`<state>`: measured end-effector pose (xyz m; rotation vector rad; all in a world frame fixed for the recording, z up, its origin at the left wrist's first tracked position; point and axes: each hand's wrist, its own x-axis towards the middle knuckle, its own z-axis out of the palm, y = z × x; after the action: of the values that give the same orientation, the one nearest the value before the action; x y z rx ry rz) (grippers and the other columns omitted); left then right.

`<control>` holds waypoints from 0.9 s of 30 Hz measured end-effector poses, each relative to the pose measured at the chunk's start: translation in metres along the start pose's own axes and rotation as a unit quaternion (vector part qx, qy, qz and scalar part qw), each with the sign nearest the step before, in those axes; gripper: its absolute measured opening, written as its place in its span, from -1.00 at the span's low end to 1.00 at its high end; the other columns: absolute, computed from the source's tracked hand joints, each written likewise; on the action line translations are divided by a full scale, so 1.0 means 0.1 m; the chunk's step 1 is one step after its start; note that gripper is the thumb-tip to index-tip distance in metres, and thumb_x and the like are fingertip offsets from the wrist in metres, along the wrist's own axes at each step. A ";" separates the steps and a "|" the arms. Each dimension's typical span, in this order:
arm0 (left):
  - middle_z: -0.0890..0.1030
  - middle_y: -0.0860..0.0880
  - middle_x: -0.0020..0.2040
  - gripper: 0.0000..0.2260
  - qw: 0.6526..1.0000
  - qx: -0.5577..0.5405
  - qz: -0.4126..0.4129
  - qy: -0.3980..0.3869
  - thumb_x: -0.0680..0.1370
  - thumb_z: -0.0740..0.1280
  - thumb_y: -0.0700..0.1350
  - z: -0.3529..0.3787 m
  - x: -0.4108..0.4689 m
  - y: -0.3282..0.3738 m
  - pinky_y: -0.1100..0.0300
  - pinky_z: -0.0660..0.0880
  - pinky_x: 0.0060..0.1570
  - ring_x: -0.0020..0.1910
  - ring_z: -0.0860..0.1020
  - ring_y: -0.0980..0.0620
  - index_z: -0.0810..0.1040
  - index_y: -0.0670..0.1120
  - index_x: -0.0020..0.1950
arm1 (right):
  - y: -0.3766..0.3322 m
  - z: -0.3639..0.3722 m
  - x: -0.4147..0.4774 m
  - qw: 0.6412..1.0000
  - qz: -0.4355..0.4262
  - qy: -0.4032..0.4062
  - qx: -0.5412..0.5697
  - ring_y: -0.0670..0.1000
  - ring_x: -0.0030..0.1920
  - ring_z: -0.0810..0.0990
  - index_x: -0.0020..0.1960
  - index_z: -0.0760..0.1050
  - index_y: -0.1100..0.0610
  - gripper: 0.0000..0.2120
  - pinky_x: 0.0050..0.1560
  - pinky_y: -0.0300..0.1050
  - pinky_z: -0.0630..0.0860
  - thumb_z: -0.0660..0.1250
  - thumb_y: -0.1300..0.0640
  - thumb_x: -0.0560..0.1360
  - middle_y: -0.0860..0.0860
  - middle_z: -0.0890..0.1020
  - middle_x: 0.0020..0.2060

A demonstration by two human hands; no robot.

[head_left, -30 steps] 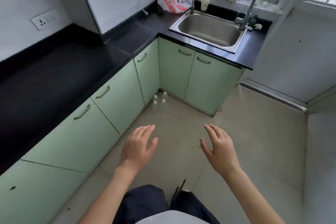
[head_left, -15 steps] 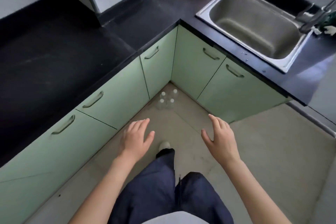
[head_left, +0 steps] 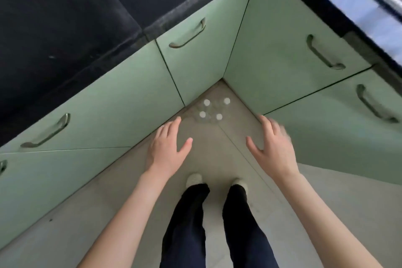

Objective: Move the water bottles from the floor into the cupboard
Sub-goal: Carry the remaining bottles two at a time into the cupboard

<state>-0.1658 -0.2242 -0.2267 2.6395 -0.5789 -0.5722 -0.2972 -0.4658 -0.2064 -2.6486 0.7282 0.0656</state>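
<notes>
Water bottles (head_left: 214,110) show only caps (head_left: 206,102) — right hand (head_left: 274,150) fingertips blurred.

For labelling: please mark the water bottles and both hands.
water bottles (head_left: 213,109), head view, middle of the cluster
left hand (head_left: 165,151), head view, back of hand
right hand (head_left: 274,151), head view, back of hand

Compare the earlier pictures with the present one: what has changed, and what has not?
The view has closed in on the corner and tilted steeply down. The open left hand and right hand have come near the four clear, white-capped water bottles. Nothing was gripped. The bottles stay on the tiled floor; the pale green cupboard doors stay shut.
</notes>
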 end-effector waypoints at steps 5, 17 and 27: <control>0.42 -0.17 0.43 -0.22 1.000 0.006 -0.015 -0.017 0.47 0.13 0.31 1.54 0.90 -0.63 -0.04 0.35 0.32 0.38 0.40 -0.19 0.23 -0.17 0.53 | 0.76 1.58 0.67 0.999 -0.041 0.004 0.016 0.21 0.27 0.47 0.41 0.36 0.23 -0.36 0.22 0.12 0.48 0.19 -0.19 0.51 0.16 0.51 0.29; 0.24 -0.03 0.54 -0.18 0.993 -0.113 0.039 0.003 0.47 0.42 0.15 4.45 2.51 -2.03 0.06 0.27 0.44 0.50 0.22 0.02 0.10 -0.09 0.58 | 1.91 4.92 1.75 0.993 -0.097 -0.025 0.069 0.05 0.26 0.50 0.42 0.34 0.15 -0.29 0.21 -0.17 0.42 0.44 -0.18 0.41 0.03 0.54 0.28; 0.57 -0.02 0.16 -0.45 0.961 -0.269 -0.006 0.057 0.34 0.59 -0.07 4.67 2.83 -1.92 0.12 0.51 0.08 0.12 0.54 0.03 0.45 -0.07 0.25 | 1.80 5.31 1.89 0.948 0.010 -0.010 0.319 -0.19 0.13 0.55 0.32 0.46 0.14 -0.36 0.09 -0.54 0.40 0.60 0.10 0.31 -0.13 0.60 0.13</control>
<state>-0.0849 -0.3195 -0.7920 2.1425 -0.3150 -0.4914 -0.1931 -0.4961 -0.7884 -2.0188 0.6356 -0.1194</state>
